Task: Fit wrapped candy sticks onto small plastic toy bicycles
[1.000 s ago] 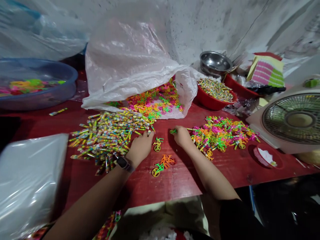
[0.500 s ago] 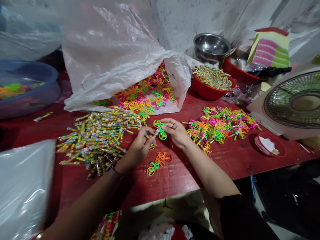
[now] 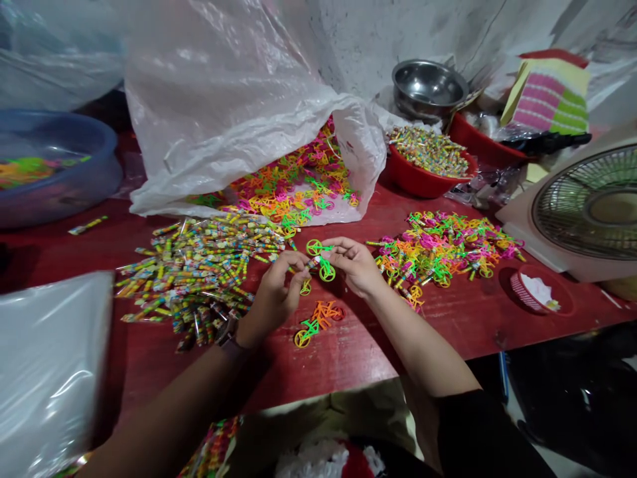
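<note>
Since the earlier view, both hands have lifted off the table and come together just above it. The right hand (image 3: 353,265) is clenched around a small green plastic toy bicycle (image 3: 323,261), and the fingers of the left hand (image 3: 273,299) appear to pinch a wrapped candy stick (image 3: 311,263) against its frame. The fingers partly hide how the two meet. The bicycle is held between the hands, over the red-painted tabletop (image 3: 358,362).

Just below the left hand lies a yellow-wheeled toy bicycle (image 3: 305,287), and nearer the body an orange-and-green pair of bicycles (image 3: 318,323) sits tangled. Left of the hands spreads a heap of wrapped candy sticks (image 3: 194,279). To the right is a heap of neon plastic bicycles (image 3: 442,249), and more spill from a translucent plastic bag (image 3: 223,113). Further back, a red bowl (image 3: 413,180) holds more candy sticks, beside a stainless steel bowl (image 3: 428,89).

A blue plastic basin (image 3: 60,169) holds more coloured pieces at the far left, and a box fan (image 3: 592,212) stands at the right. A dark watch band (image 3: 226,338) circles the left wrist. The candy wrappers are printed, but no brand or writing can be read.
</note>
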Demonstrator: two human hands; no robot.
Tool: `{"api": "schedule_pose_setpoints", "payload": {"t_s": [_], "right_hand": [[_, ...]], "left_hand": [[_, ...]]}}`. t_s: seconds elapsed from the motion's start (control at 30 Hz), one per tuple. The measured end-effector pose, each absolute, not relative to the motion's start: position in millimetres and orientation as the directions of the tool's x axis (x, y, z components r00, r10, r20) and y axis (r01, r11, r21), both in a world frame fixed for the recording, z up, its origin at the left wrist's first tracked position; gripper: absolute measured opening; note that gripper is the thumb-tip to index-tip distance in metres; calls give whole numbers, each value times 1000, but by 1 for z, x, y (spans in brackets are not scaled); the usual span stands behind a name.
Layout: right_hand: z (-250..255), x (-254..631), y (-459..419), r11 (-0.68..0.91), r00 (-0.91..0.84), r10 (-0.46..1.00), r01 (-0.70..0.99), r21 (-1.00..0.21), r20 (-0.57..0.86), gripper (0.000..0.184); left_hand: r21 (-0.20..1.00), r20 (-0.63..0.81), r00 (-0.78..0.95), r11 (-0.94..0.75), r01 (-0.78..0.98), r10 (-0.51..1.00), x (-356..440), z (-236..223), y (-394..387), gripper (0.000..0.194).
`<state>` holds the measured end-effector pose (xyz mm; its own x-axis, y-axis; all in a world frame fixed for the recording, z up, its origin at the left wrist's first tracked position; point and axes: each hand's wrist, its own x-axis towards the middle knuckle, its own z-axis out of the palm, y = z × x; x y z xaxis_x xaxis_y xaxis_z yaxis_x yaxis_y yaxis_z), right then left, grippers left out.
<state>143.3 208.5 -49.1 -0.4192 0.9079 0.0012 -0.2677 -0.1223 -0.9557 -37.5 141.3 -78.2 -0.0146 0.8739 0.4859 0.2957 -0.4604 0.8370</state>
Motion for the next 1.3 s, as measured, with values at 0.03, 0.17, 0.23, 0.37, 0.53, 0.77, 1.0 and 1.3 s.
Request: {"api": "schedule_pose_setpoints", "payload": {"t_s": [0.03, 0.17, 0.23, 0.37, 0.53, 0.77, 1.0, 1.3], "right_hand": [[-51, 142, 208, -114, -406, 914, -270, -956, 6, 41], [-54, 137, 205, -14, -342, 937, -250, -968, 75, 39], [-52, 135, 202, 57, -312, 943, -185, -981, 114, 38], [-47, 136, 196, 139, -291, 943, -90, -986, 159, 34], [-46, 140, 197, 167, -335, 929, -7, -986, 160, 33], [-50, 136, 194, 187, -280, 942, -27, -982, 187, 31], [-53, 132, 192, 260, -297, 928, 79, -962, 227, 24], [24, 243, 227, 165, -271, 962, 510, -844, 25, 29]], "left_hand": [[810, 510, 0, -480, 337, 860, -38, -78, 141, 4], [665, 583, 98, -543, 513, 806, -42, -75, 137, 20], [604, 602, 133, -558, 568, 787, -43, -74, 136, 25], [499, 619, 195, -573, 651, 761, -45, -73, 135, 28], [308, 624, 324, -604, 735, 711, -46, -69, 135, 34], [263, 614, 356, -608, 749, 705, -45, -64, 133, 35], [305, 539, 387, -602, 738, 748, -46, -70, 136, 38], [547, 662, 202, -649, 529, 722, -51, -52, 133, 40]]}}
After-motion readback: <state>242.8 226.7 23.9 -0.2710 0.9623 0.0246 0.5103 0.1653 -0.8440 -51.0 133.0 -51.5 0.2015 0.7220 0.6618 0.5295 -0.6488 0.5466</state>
